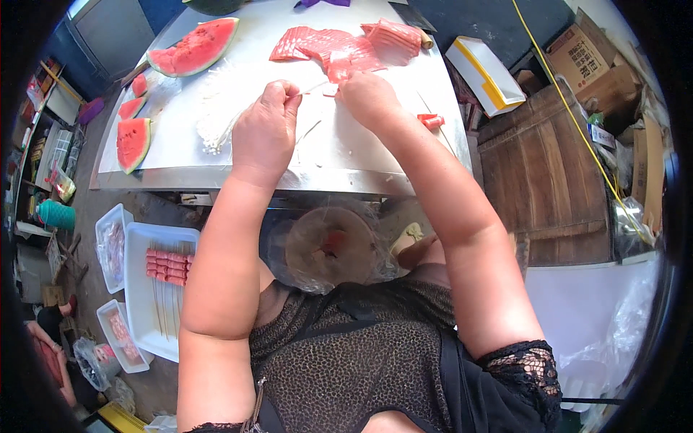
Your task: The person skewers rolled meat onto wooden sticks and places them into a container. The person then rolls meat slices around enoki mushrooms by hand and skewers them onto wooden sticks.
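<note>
Between finger and thumb, my left hand [268, 122] pinches thin white strands, seemingly enoki mushroom. My right hand [368, 97] is at the near edge of a spread of thin red meat slices [346, 46], its fingertips hidden behind the hand; whether they grip a slice cannot be told. A bundle of white enoki mushrooms [216, 113] lies left of my left hand. Right of my right hand, a skewer [446, 138] lies beside or through a small red meat roll [431, 120]. A few loose strands [309, 131] lie on the steel-edged table [346, 181] between my forearms.
Watermelon pieces [195, 48] lie on the table's left side. Below left, a white tub [187, 235] holds skewered meat rolls [169, 265], with smaller tubs beside it. A round container [330, 243] stands under the table edge. Another person's arm [46, 335] shows at lower left. Wooden boards [547, 178] stand right.
</note>
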{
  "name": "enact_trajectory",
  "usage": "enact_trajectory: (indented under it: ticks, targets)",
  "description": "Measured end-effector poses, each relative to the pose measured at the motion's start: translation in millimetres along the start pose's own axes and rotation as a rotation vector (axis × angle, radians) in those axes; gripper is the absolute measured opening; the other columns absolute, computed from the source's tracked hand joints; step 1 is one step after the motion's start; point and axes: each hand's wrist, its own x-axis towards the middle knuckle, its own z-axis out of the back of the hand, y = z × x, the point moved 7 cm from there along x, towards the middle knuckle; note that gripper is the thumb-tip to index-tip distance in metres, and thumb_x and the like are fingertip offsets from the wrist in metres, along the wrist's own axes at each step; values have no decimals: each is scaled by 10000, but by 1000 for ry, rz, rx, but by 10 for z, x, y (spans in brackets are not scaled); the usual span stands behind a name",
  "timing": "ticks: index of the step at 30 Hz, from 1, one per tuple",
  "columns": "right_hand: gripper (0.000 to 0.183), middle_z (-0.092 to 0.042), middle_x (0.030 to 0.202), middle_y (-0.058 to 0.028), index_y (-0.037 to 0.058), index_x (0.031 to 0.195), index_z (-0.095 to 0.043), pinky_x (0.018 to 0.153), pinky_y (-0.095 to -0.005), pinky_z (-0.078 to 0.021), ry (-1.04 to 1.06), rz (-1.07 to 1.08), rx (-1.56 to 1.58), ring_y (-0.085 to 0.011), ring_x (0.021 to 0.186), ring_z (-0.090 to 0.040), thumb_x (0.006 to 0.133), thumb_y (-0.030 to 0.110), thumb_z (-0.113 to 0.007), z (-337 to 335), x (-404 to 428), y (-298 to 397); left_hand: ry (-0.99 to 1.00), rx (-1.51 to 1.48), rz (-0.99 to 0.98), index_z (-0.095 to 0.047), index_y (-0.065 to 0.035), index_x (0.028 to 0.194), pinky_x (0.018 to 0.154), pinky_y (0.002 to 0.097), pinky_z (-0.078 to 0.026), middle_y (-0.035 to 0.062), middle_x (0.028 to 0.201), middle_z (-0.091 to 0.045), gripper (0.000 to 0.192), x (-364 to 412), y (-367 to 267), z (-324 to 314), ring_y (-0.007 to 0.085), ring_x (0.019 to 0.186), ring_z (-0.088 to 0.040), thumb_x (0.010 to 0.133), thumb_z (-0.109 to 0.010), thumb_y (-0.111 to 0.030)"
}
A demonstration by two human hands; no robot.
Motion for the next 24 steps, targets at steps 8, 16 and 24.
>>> enact_trajectory:
  ticks: [8,16,24]
  targets:
    - [127,-691,822,-96,73,809,-695,660,-324,-557,-99,292,-374,-223,770,-687,800,105,-573,-53,57,4,19,-28,14,-559,-82,1010,651,413,-506,131,835,-670,136,4,15,-10,338,759,-656,936,-598,-189]
    - [157,-642,759,-60,66,747,-633,660,-313,-542,-456,409,-231,-209,735,-650,869,151,-582,1106,-392,-123,21,-5,42,-572,-91,1057,677,438,-501,131,893,-675,165,-26,-10,69,338,797,-646,931,-579,-197]
    - [150,-627,936,-112,15,849,-621,791,-383,-498,-84,270,238,-311,883,-614,885,151,-568,1094,-942,-100,9,39,-123,-632,-84,1111,729,418,-518,127,956,-680,215,-64,-212,-49,316,855,-649,942,-556,-191]
